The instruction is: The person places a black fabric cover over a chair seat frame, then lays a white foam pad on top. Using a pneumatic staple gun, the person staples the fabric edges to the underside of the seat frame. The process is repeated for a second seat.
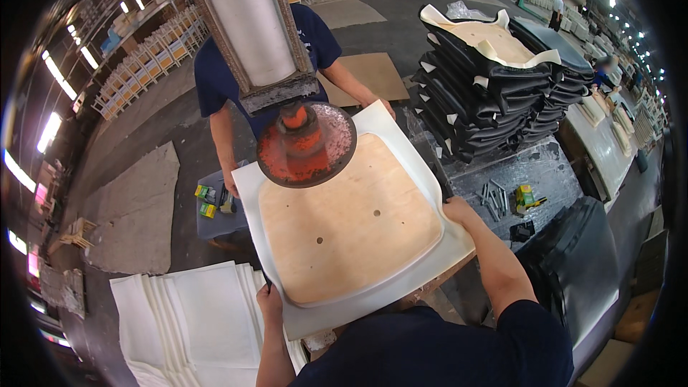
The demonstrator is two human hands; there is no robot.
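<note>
A pale plywood seat panel [344,244] with rounded corners and small holes lies on a white foam sheet [315,321]. My left hand [269,302] is closed on the foam's near left edge, where a bit of something black shows. My right hand [460,213] grips the right edge, and the foam bends up beside it; some fingers are hidden underneath. Over the panel's far part hangs a round red, worn press disc [308,147], which hides some of the wood; whether it touches cannot be seen. Across from me, a co-worker's hands [231,180] are at the far edges.
The disc's metal column [247,21] rises between me and the co-worker. Black-covered seats [480,100] are stacked far right, beside a table [516,172] with bolts and a small yellow-green box [525,195]. White foam sheets [208,308] lie near left, black sheets [573,265] near right.
</note>
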